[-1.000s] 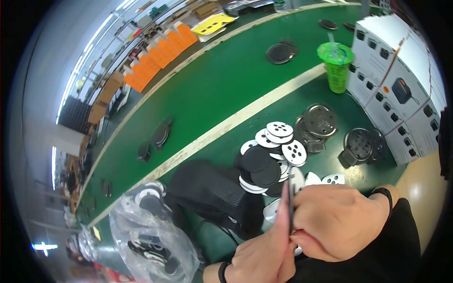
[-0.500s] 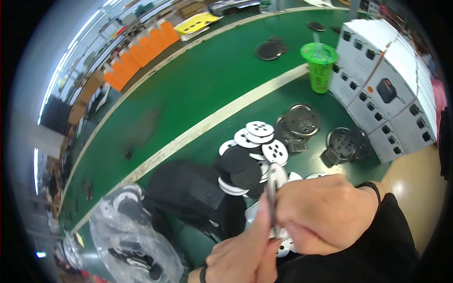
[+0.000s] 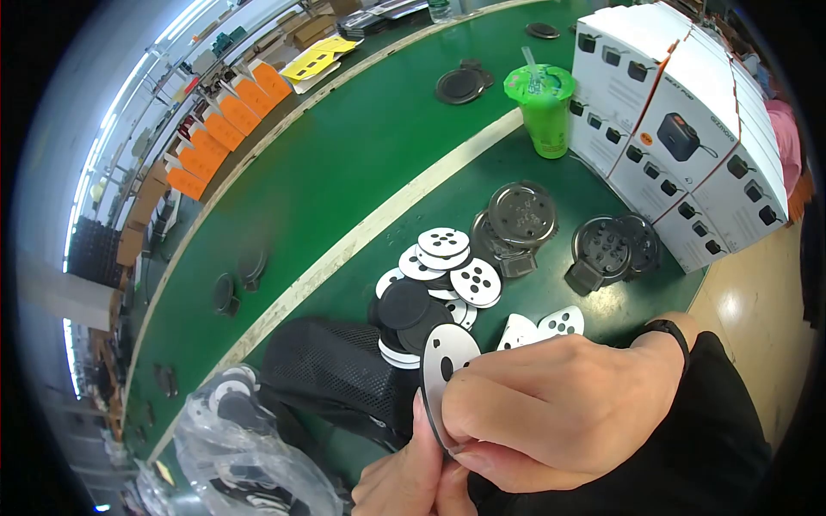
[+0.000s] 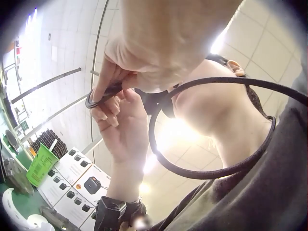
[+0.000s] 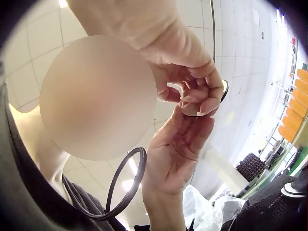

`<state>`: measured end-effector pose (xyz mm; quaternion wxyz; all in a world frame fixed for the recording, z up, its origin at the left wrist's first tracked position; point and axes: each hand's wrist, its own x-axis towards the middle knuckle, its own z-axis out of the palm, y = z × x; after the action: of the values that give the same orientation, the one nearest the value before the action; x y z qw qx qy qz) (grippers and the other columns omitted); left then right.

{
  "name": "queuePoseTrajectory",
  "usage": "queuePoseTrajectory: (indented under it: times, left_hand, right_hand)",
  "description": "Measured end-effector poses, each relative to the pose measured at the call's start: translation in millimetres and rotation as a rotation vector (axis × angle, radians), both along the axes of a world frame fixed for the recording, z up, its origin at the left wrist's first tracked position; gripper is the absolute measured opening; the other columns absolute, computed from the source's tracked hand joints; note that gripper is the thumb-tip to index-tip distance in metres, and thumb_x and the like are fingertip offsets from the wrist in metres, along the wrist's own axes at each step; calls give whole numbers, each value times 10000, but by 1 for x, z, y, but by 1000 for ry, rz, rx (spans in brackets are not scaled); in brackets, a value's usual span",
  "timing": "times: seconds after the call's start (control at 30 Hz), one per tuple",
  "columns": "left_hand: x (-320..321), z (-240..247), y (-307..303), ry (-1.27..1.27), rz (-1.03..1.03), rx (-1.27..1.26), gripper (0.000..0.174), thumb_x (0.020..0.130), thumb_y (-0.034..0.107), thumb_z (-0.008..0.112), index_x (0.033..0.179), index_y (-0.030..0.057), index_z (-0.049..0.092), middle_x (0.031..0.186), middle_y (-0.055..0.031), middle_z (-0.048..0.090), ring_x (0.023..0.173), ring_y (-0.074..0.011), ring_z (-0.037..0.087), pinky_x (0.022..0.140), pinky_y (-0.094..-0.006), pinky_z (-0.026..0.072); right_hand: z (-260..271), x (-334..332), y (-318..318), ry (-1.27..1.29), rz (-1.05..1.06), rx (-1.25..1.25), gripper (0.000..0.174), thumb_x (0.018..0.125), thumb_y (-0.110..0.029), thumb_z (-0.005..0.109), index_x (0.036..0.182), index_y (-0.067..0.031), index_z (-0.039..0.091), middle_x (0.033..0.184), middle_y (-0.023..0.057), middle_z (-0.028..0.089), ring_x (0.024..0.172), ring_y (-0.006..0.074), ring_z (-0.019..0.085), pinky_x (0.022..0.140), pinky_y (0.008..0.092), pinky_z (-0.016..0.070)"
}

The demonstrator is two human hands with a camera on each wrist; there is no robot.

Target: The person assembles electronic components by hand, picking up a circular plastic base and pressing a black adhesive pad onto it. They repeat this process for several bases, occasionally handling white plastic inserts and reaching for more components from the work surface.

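Note:
A thin round disc [image 3: 449,344], white with black holes on one face and dark along its edge, stands tilted between both hands. My left hand [image 3: 404,482] pinches it low down between thumb and fingers. From the other side my right hand [image 3: 551,413] holds it with curled fingers, covering much of the white face. In the left wrist view the disc's dark rim [image 4: 90,101] shows beyond the fingertips. Just beyond the hands lies a pile of similar discs, some with the white holed face [image 3: 476,282] up, others with the black face [image 3: 403,304] up.
A black mesh pouch [image 3: 344,365] and a clear plastic bag [image 3: 258,456] of discs lie left. Dark round metal parts [image 3: 523,215] sit behind the pile. A green drink cup [image 3: 548,112] stands beside stacked white boxes [image 3: 680,138]. Across the green belt are orange cartons [image 3: 232,120].
The disc has turned from nearly edge-on to showing its white holed face. Both hands have shifted left in the head view, and the surroundings have slid left as well.

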<state>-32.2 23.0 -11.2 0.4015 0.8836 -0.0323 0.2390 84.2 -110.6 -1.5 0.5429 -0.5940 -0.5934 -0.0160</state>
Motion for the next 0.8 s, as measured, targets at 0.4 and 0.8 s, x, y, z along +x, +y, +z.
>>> queuePoseTrajectory:
  times: [0.4, 0.8]
  left_hand:
    - [3, 3, 0, 2, -16, 97, 386, 856, -20, 452, 1232, -111, 449, 1041, -207, 626, 806, -232, 661, 663, -226, 483]
    - [2, -2, -1, -41, 22, 235, 391, 852, 1, 485, 1229, -100, 462, 1000, -192, 641, 679, -232, 666, 580, -228, 483]
  right_hand:
    - [7, 3, -7, 25, 37, -144, 95, 739, 30, 554, 803, 54, 488, 666, 102, 459, 502, 223, 484, 430, 305, 393]
    - [5, 1, -6, 23, -19, -117, 136, 721, 4, 592, 817, 30, 500, 656, 101, 475, 498, 229, 498, 432, 307, 413]
